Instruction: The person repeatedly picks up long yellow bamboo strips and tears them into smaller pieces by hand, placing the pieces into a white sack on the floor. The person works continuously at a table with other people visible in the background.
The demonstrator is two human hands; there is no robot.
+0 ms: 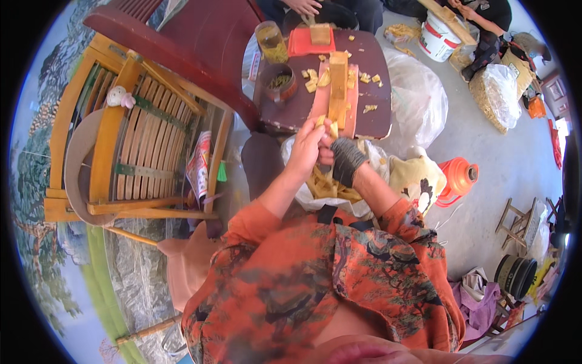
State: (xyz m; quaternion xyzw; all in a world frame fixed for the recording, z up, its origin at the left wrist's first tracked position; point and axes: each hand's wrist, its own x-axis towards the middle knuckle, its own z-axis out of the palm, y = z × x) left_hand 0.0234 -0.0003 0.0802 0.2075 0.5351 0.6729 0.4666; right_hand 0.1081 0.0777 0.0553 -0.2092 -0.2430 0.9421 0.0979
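My bare left hand [305,150] is closed, with a small yellow piece [320,122] pinched at its fingertips. Close against it is my right hand [347,160], partly covered by a dark glove with bare fingertips; its fingers are curled in around another yellow piece [334,129]. Just beyond my hands, a long wooden block [338,79] lies on a pink sheet [321,100] on a dark red low table [371,60]. Beneath my hands, a white bag [364,209] holds several yellow strips [330,188]. Loose yellow pieces [312,80] are scattered on the tabletop.
A glass jar [271,42] and a mug [279,82] stand at the table's left side. To the left are a dark red chair [200,54] and a slatted wooden chair [151,139]. An orange flask [458,176] stands at right. Other people sit across, near a white bucket [438,39].
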